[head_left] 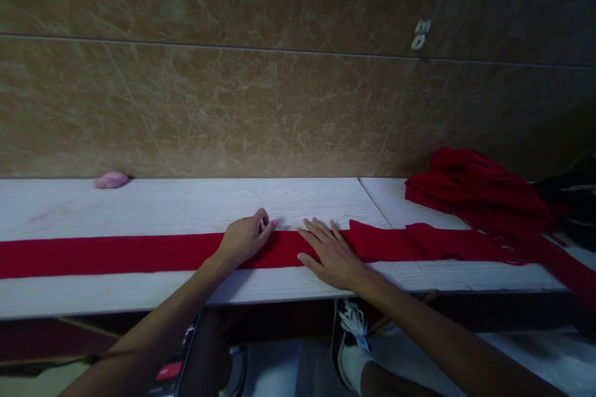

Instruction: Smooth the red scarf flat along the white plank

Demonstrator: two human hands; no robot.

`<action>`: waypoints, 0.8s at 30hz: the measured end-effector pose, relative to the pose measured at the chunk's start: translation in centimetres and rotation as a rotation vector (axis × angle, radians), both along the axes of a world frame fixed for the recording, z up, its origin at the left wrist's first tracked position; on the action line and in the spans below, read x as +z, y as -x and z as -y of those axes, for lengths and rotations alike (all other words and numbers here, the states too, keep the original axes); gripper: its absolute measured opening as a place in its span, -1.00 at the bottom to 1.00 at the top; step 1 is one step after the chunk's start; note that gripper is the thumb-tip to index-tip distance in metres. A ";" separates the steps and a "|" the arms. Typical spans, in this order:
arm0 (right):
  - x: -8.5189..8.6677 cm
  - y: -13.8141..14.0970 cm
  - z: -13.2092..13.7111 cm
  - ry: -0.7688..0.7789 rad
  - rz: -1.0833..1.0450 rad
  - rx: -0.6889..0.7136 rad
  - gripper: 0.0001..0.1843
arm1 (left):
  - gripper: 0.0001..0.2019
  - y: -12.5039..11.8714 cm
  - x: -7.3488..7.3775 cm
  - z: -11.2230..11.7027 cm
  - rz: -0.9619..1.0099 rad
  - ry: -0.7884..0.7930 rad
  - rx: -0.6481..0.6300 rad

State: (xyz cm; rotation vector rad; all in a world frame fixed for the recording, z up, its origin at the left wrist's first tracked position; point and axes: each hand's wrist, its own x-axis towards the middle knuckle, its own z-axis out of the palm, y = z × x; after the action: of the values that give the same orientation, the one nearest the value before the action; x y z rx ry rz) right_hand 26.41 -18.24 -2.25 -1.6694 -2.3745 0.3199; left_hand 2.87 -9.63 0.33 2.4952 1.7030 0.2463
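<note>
My left hand [242,238] curls, its hold unclear; my right hand [334,258] spreads flat, gripping nothing, and dragging it could crease the red strip [282,251] rumpled beside those fingers.

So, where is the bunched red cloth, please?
In the head view, the bunched red cloth lies right of the right hand, on the table by the brown tiles.

"White wood-grain table [153,205] here, with a red fabric strip [282,251] stretching from nine o'clock, smooth, to three, rippled!"

"And along the back edge?"

"Small pink lump [112,180] between nine and ten! A crumpled red fabric pile [484,189] between two and three, a dark, blurred bundle [575,211] just beside it at three!"
</note>
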 end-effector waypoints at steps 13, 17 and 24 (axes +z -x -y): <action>0.1 -1.3 -0.3 0.014 0.039 -0.164 -0.30 | -0.53 2.3 1.2 -1.7 -0.120 0.084 -0.029; -0.2 -1.9 -0.2 -0.024 0.047 -0.166 -0.33 | -0.54 5.4 1.9 -2.9 -0.121 0.145 -0.058; -0.6 -1.8 0.0 -0.051 0.048 -0.142 -0.32 | -0.44 12.4 3.4 -4.4 0.058 0.289 -0.001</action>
State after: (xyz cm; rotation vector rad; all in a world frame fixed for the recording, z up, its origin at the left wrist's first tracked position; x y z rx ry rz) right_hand 28.19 -18.25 -2.80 -1.8291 -2.2616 0.1949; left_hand -9.49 -5.21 3.77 2.2573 1.5872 0.0656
